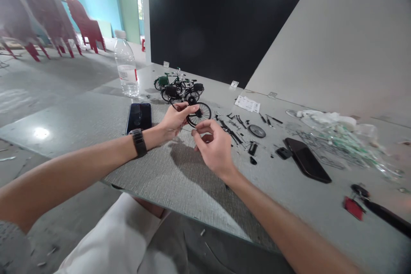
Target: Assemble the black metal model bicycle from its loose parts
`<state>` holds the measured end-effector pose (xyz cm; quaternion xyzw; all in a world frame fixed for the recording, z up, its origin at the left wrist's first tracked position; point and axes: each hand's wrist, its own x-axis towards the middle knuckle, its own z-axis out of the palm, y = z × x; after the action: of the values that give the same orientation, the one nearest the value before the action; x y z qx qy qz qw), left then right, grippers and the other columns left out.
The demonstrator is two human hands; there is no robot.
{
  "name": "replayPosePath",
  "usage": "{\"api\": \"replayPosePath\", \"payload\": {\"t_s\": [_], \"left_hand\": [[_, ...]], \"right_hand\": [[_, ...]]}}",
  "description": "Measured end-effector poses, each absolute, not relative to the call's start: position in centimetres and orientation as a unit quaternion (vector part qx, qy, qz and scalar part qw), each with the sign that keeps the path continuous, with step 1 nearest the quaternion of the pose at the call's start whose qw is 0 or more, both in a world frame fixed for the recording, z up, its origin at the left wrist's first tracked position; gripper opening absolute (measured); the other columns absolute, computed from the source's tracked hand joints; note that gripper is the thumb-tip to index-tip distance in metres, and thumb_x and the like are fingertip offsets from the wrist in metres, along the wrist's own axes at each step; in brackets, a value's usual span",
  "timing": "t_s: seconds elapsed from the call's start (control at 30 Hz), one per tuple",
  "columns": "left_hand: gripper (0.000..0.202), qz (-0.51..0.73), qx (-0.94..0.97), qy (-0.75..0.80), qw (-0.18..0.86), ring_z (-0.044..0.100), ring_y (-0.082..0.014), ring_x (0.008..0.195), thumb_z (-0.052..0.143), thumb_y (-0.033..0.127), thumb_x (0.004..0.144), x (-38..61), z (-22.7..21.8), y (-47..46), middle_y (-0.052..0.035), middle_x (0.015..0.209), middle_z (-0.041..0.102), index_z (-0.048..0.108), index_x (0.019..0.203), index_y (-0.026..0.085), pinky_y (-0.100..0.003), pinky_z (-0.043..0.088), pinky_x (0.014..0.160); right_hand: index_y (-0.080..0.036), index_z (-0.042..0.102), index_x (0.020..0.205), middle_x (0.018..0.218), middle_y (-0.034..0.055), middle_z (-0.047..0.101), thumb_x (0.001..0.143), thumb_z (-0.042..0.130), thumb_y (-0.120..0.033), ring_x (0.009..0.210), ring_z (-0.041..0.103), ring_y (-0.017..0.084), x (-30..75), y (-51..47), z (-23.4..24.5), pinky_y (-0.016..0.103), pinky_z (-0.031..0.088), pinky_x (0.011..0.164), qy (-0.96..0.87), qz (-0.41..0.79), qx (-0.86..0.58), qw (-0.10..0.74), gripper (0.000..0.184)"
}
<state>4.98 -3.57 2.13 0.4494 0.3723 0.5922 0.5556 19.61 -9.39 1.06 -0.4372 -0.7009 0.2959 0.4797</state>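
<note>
My left hand (177, 117), with a dark watch (139, 142) on its wrist, is closed on a partly built model bicycle. Its spoked black wheel (204, 113) sticks out to the right past my thumb, and much of the rest is hidden by the fingers. Just below the wheel, my right hand (213, 145) is pinched, thumb against fingertips near the tyre's lower edge; whatever sits between them is too small to make out. Behind my hands stand a green model bicycle (163, 81) and a black model bicycle (171, 91), both with saddlebags.
Right of my hands lie small black parts (231, 132) and a loose wheel (256, 131). Farther right are a phone (306, 160), plastic wrapping (340, 137) and keys with a red tag (353, 208). A water bottle (126, 66) and a dark blue phone (139, 116) are left.
</note>
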Motion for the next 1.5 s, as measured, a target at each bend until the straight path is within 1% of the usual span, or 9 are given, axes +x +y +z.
{"api": "replayPosePath", "payload": {"t_s": [0.17, 0.33, 0.47, 0.7, 0.97, 1.13, 1.23, 1.4, 1.5], "left_hand": [[0.036, 0.590, 0.433, 0.368, 0.574, 0.040, -0.0054, 0.043, 0.084, 0.041, 0.077, 4.6, 1.3, -2.7, 0.0035, 0.052, 0.045, 0.059, 0.062, 0.019, -0.022, 0.021, 0.038], [0.023, 0.589, 0.413, 0.360, 0.594, 0.040, -0.0044, 0.041, 0.081, 0.039, 0.079, 4.6, 1.8, -2.9, 0.0014, 0.057, 0.056, 0.071, 0.074, 0.018, -0.019, 0.025, 0.037], [0.022, 0.575, 0.402, 0.346, 0.623, 0.043, -0.0056, 0.040, 0.079, 0.037, 0.080, 4.7, 2.7, -3.4, -0.0001, 0.054, 0.058, 0.071, 0.074, 0.017, -0.019, 0.027, 0.036], [0.030, 0.571, 0.417, 0.313, 0.634, 0.049, -0.0075, 0.042, 0.082, 0.043, 0.076, 4.4, 2.2, -3.1, -0.0015, 0.056, 0.061, 0.068, 0.074, 0.017, -0.020, 0.031, 0.036], [0.036, 0.611, 0.484, 0.317, 0.541, 0.046, -0.0058, 0.049, 0.083, 0.039, 0.075, 4.6, 1.7, -2.9, 0.0002, 0.064, 0.060, 0.057, 0.064, 0.017, -0.022, 0.030, 0.041], [0.054, 0.638, 0.543, 0.325, 0.439, 0.043, -0.0082, 0.054, 0.088, 0.040, 0.071, 4.9, 1.5, -3.0, 0.0048, 0.055, 0.041, 0.041, 0.055, 0.020, -0.024, 0.032, 0.047], [0.054, 0.637, 0.567, 0.338, 0.398, 0.039, -0.0084, 0.055, 0.090, 0.037, 0.068, 5.1, 1.8, -3.4, 0.0056, 0.055, 0.036, 0.040, 0.054, 0.020, -0.025, 0.031, 0.049], [0.053, 0.647, 0.526, 0.350, 0.426, 0.040, -0.0080, 0.055, 0.089, 0.037, 0.068, 5.2, 2.1, -3.6, 0.0054, 0.055, 0.038, 0.041, 0.055, 0.020, -0.025, 0.030, 0.048], [0.044, 0.641, 0.465, 0.370, 0.486, 0.038, -0.0059, 0.051, 0.085, 0.038, 0.073, 5.0, 1.9, -3.2, 0.0045, 0.058, 0.047, 0.049, 0.059, 0.019, -0.024, 0.028, 0.045]], "right_hand": [[-0.024, 0.057, 0.091, 0.085, 0.0030, 0.070, 0.094, 0.064, -0.046, 0.049, 0.063, 0.014, 19.5, -9.8, 1.3, 0.029, 0.050, 0.045, -0.707, 0.293, -0.427, 0.482, 0.023], [-0.027, 0.041, 0.094, 0.081, -0.0006, 0.071, 0.087, 0.073, -0.047, 0.042, 0.061, 0.014, 19.4, -9.7, 1.2, 0.027, 0.044, 0.036, -0.638, 0.368, -0.438, 0.516, 0.038], [-0.028, 0.032, 0.096, 0.081, -0.0023, 0.072, 0.082, 0.077, -0.045, 0.039, 0.059, 0.013, 19.3, -9.3, 0.9, 0.025, 0.041, 0.033, -0.609, 0.403, -0.425, 0.536, 0.050], [-0.028, 0.032, 0.099, 0.080, -0.0029, 0.071, 0.080, 0.078, -0.047, 0.039, 0.059, 0.012, 19.3, -9.2, 0.9, 0.023, 0.040, 0.031, -0.602, 0.419, -0.416, 0.537, 0.054], [-0.029, 0.030, 0.097, 0.072, -0.0056, 0.070, 0.082, 0.079, -0.044, 0.037, 0.058, 0.013, 19.4, -9.6, 1.2, 0.023, 0.042, 0.033, -0.608, 0.416, -0.414, 0.535, 0.054], [-0.028, 0.031, 0.096, 0.071, -0.0060, 0.070, 0.084, 0.077, -0.042, 0.038, 0.058, 0.013, 19.4, -9.8, 1.2, 0.024, 0.044, 0.035, -0.622, 0.393, -0.426, 0.526, 0.050], [-0.028, 0.034, 0.094, 0.072, -0.0047, 0.070, 0.085, 0.076, -0.042, 0.039, 0.059, 0.013, 19.4, -9.8, 1.2, 0.025, 0.044, 0.036, -0.644, 0.370, -0.430, 0.514, 0.045], [-0.027, 0.034, 0.090, 0.078, -0.0030, 0.070, 0.087, 0.073, -0.043, 0.041, 0.060, 0.013, 19.5, -9.7, 1.0, 0.025, 0.044, 0.036, -0.652, 0.355, -0.432, 0.512, 0.042], [-0.027, 0.034, 0.090, 0.082, -0.0015, 0.071, 0.089, 0.071, -0.045, 0.041, 0.060, 0.012, 19.5, -9.5, 0.9, 0.025, 0.044, 0.036, -0.648, 0.355, -0.440, 0.511, 0.041]]}}
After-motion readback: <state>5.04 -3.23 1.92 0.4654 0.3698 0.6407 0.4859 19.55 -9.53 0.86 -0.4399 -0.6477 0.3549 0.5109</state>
